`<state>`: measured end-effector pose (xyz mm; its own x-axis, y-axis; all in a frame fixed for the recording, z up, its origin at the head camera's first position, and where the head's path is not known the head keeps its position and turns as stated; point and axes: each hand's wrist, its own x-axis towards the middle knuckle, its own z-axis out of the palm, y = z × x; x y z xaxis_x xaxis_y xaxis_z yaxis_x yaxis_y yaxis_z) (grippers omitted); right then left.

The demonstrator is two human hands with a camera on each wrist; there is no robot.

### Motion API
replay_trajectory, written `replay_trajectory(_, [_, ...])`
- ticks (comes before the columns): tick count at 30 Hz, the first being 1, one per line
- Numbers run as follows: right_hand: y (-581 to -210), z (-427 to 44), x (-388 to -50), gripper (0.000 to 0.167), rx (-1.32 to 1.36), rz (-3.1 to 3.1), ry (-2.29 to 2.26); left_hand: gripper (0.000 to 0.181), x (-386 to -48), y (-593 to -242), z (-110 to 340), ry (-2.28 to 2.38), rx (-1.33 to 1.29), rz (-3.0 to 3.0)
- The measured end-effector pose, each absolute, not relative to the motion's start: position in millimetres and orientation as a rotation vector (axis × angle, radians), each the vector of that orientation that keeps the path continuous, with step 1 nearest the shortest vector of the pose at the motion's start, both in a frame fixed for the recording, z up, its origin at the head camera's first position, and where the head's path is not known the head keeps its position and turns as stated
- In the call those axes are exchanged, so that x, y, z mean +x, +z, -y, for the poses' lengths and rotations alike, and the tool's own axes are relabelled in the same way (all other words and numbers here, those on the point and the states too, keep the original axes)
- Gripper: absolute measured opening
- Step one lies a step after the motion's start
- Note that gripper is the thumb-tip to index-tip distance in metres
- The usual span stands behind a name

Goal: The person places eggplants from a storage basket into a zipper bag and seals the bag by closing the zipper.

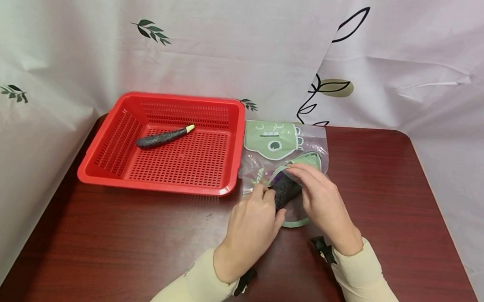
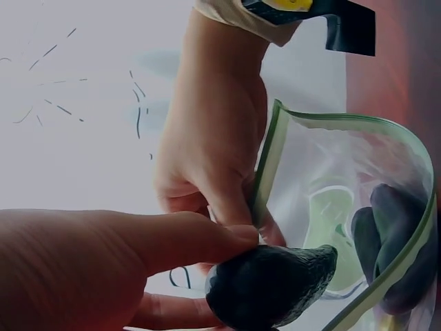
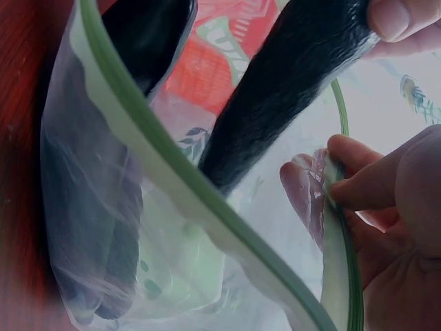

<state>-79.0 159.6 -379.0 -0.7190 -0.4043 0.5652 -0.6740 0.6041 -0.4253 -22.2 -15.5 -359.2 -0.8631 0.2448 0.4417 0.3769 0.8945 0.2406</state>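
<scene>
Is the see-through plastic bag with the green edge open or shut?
Open. The clear plastic bag with green edging gapes at its mouth in both wrist views, and the right hand pinches one side.

The left hand [image 1: 249, 231] holds a long, dark, bumpy veggie [image 2: 269, 286], tipped with one end in the mouth of an open clear bag [image 1: 263, 143] with green edges, just right of the head view's middle. The right hand [image 1: 323, 201] pinches the bag's edge; more dark veggies [image 3: 93, 227] sit inside
</scene>
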Motion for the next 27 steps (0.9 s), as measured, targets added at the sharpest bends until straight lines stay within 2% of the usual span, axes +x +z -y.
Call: replay_trajectory(27, [-379.8,-157.9,-79.2,0.048,0.888,2.391,0.913,0.029,-33.9,-377.5,-7.5,-0.379,-0.403,2.671])
